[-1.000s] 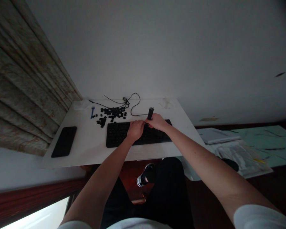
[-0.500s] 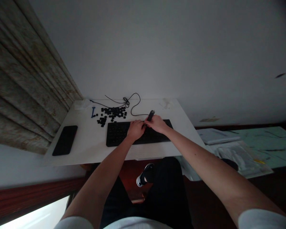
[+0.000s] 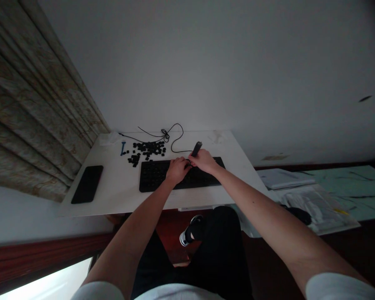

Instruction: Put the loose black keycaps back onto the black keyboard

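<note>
A black keyboard point(image 3: 156, 175) lies on the white table, with its middle covered by my hands. My right hand point(image 3: 204, 161) is closed around a dark stick-shaped tool point(image 3: 197, 148), which slants up and away with a squared, lighter end at the top. The tool's lower tip is down between my hands and too small to make out. My left hand point(image 3: 177, 169) rests over the middle of the keyboard, its fingers bent and pressed together close to that tip. Whatever small dark thing those fingers pinch is hidden. Beyond the keyboard lies a loose heap of black keycaps point(image 3: 149, 148).
A black cable point(image 3: 165, 134) with a knot runs along the table's back. Left of the keycaps lies a small blue tool point(image 3: 123, 148). A dark phone point(image 3: 87, 184) is at the table's left. Papers point(image 3: 286, 179) lie on a lower surface at right. A curtain point(image 3: 40, 108) hangs left.
The view has shifted very slightly. My hands stay over the same part of the keyboard, and the tool in my right hand has tilted slightly, its top end moving a little left and up.
</note>
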The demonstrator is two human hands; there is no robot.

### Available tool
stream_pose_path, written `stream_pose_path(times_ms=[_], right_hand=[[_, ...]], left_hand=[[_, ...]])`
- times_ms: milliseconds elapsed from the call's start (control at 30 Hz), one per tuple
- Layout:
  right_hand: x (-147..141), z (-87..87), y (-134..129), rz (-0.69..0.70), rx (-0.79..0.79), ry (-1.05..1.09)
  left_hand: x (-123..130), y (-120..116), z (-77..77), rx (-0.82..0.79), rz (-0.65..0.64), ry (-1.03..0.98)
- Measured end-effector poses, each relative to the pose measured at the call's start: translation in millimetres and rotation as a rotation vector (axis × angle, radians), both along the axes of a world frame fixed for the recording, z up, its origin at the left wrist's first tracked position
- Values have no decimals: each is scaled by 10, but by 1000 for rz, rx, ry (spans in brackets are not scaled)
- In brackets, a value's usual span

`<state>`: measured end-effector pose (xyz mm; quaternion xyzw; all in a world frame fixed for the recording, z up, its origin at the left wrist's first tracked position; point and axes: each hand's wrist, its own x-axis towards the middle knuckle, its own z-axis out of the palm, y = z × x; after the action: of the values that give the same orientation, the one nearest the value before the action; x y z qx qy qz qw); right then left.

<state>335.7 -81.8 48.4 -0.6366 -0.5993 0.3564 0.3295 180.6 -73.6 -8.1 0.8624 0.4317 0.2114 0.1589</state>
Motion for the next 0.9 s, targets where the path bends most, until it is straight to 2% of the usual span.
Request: stream_pose_path(times_ms=[100,167,233,300,367,467,567,667,800,900], right_hand=[[43,135,17,-25,51,-128],[193,203,-10,-118,91,-197],[438,226,-73,-269,95,-270],[733,191,-167,-434,50,-369],[1010,98,-281,-561,-26,-559],[1264,-106,-457,-591,-222,-711],[1302,-296,-588,-584,-353,-775],[1258,-390,-659,-595,-381,-802],[1234,-333,-705,-592,-352,-765],[1118,-208,-725,-613,-135,-712]], left_hand=[[-3,1,-21,5,21,-76],[-7,1,-41,5,32,-147],[-10,0,-65,4,42,-200],[-11,-7,-85,-2,56,-231],[-9,-19,-94,-16,73,-256],[-5,-49,-80,-38,87,-312],[-13,-88,-32,-40,89,-385],[-51,-139,38,-29,80,-440],[-139,-244,149,3,75,-500],[-194,-343,236,28,62,-503]])
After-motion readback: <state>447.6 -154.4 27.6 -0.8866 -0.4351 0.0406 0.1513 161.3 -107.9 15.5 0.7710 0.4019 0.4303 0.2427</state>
